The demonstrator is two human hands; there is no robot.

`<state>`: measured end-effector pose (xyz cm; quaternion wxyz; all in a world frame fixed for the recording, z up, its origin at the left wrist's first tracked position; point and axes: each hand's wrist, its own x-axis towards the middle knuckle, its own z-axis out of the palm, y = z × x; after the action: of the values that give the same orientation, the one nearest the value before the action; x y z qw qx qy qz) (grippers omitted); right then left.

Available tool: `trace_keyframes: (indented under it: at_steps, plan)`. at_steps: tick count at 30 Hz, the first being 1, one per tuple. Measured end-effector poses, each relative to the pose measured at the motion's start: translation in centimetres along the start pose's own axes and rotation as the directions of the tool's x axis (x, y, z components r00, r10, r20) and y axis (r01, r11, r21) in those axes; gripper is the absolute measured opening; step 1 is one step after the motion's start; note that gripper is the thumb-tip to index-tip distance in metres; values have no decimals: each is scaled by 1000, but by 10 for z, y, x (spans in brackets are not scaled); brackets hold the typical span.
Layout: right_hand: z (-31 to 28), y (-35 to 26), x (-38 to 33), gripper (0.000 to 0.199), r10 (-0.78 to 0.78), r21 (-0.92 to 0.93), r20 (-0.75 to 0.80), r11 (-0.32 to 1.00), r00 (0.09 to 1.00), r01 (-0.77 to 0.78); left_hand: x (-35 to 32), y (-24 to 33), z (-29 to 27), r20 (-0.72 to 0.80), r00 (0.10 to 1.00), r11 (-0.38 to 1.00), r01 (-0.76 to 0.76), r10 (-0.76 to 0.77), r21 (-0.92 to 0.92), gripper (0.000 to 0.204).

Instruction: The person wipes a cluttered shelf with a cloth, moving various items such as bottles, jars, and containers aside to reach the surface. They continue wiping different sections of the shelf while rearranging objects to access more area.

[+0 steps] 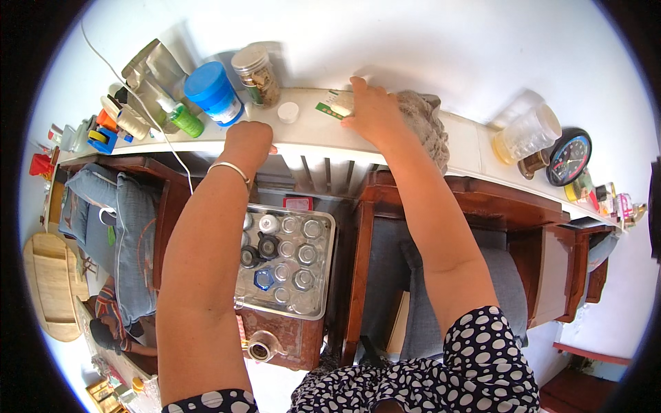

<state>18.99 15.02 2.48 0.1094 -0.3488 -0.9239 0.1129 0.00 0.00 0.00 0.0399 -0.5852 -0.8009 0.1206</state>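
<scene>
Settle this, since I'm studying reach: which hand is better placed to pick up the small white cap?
Probably the left hand: it looks nearer the white cap, though closed; the right hand is farther, beside the green card.

The left arm rises from the lower edge, leaning slightly to the right, and runs through a nearly straight left wrist into the left hand, which is curled into a fist with its back turned up and whatever lies inside the palm hidden. The right arm slants up and to the left from the lower right, a crease showing at the elbow, and ends in the right hand, farther forward, its forefinger and thumb parted toward the left.
</scene>
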Motion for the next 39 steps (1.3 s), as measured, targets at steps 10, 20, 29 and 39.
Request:
trace_keyframes:
  at_steps: [10,20,29,39]
  plan:
    - [10,0,15,62,-60,-31,77,998,995,63,0,-4,-4,13,1000,1000,2,-2,12,33]
    - [5,0,12,89,-41,131,163,991,986,19,-3,3,-10,54,998,999,32,-33,24,32]
    - [13,-11,4,96,-156,1,141,988,978,157,1,1,-2,-2,1000,1000,-9,9,13,35]
    - [37,-15,-26,59,-339,62,-69,937,938,343,1,2,-2,8,1000,1000,-3,3,-1,35]
